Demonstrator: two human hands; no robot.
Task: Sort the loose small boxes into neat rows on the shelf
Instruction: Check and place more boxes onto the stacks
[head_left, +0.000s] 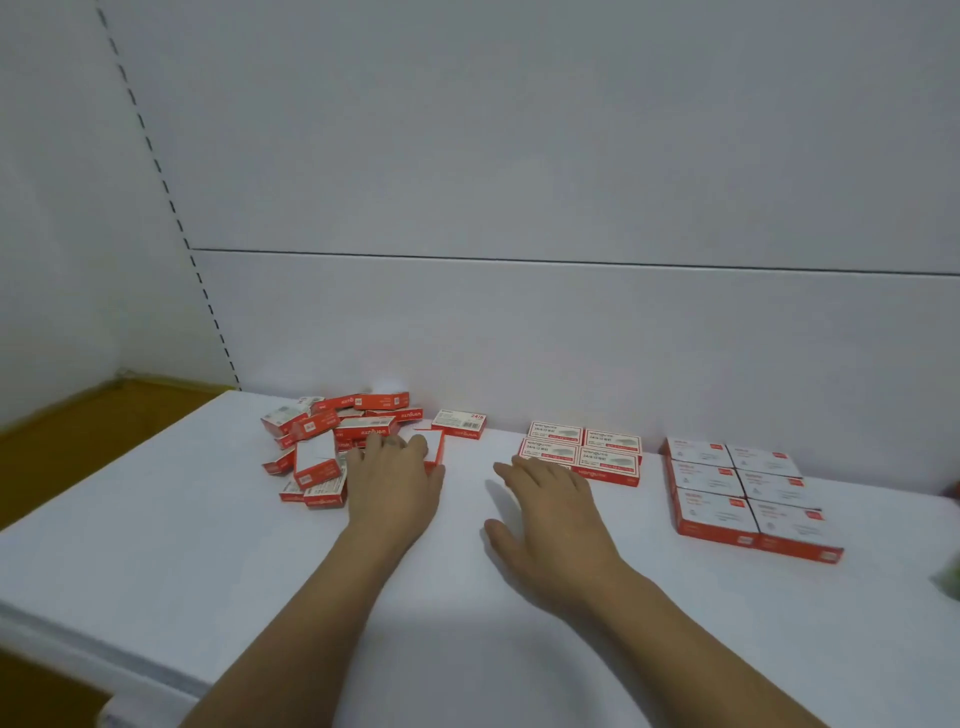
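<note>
Head view: a loose pile (332, 441) of small red-and-white boxes lies far back on the shelf (156, 545), with a stray box (460, 423) at its three o'clock. Further that way sit a block of four (582, 452) and a block of six (748, 493). The left hand (395, 483), at the pile's five o'clock, rests relaxed fingers on a white-faced box (434, 449). The right hand (550, 519) is spread flat and holds nothing.
</note>
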